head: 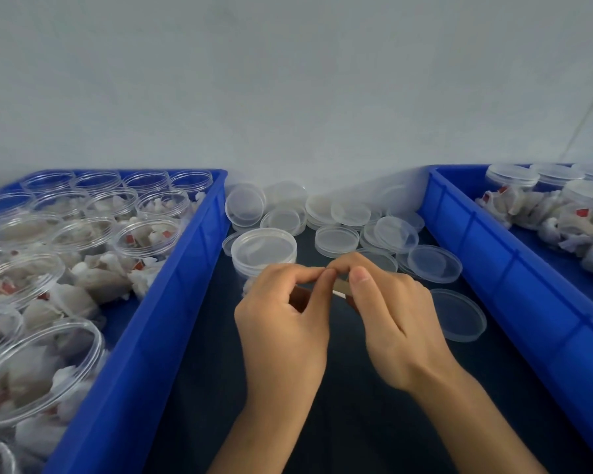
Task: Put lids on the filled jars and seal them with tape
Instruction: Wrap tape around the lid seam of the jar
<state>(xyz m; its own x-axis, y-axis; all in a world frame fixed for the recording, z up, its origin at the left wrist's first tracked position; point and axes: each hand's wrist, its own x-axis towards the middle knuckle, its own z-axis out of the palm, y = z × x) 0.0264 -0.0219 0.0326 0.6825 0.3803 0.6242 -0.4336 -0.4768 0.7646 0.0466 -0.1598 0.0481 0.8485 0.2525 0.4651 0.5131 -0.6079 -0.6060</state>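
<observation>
A clear jar with its lid on (pixel 263 250) stands on the dark table between two blue trays, just beyond my hands. My left hand (pixel 281 323) and my right hand (pixel 387 316) meet fingertip to fingertip in front of it. Between them they pinch a small roll of tape (pixel 341 288), mostly hidden by my fingers. Loose clear lids (pixel 336 239) lie in a heap behind the jar. One single lid (pixel 457 314) lies to the right of my right hand.
The blue tray on the left (pixel 158 323) holds several open jars filled with white wrapped pieces. The blue tray on the right (pixel 514 268) holds lidded jars and loose wrapped pieces. A pale wall rises behind the table.
</observation>
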